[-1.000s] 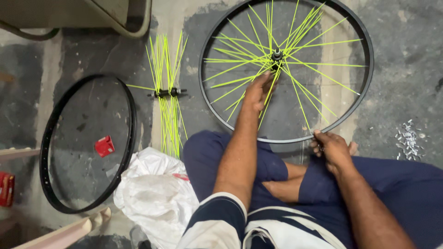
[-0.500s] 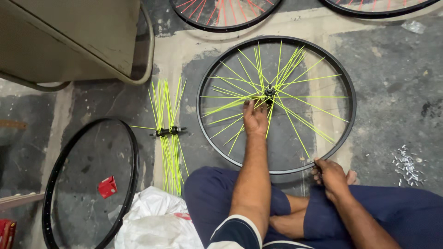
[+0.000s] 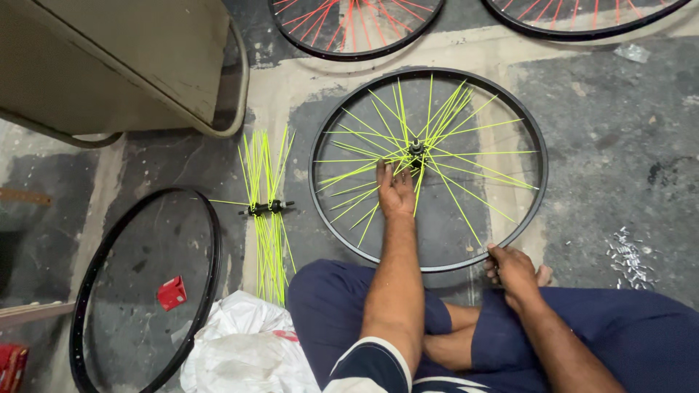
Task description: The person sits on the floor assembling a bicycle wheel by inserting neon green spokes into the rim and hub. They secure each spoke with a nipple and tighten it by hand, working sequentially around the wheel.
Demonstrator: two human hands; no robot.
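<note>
The person sits cross-legged on the floor (image 3: 619,145), which is grey concrete w/ pale patches. A black wheel rim (image 3: 535,185) lies flat right in front of the knees, w/ bright yellow spokes (image 3: 466,131) fanning out from a small dark hub (image 3: 416,149) in the middle.

The left hand (image 3: 395,191) reaches into the wheel, palm down, just below the hub. Its fingers (image 3: 384,173) are stretched out & resting on the yellow spokes near the hub; can't tell if they pinch one. The right hand (image 3: 512,268) is at the near edge of the rim, on the right side. Its fingers are curled tight around the rim there.

To the left of the wheel lies a second hub w/ a loose bunch of yellow spokes (image 3: 266,218), not in any rim. Further left, near the floor's left edge, lies a bare black rim (image 3: 211,247) w/ a small red box (image 3: 172,292) inside it. A crumpled white plastic bag (image 3: 244,349) sits by the person's left knee. A pile of small silver bits (image 3: 628,256) lies toward the right edge. At the far edge, another wheel w/ red spokes (image 3: 357,25) shows part way. A beige metal thing (image 3: 116,65) fills the far left corner.
</note>
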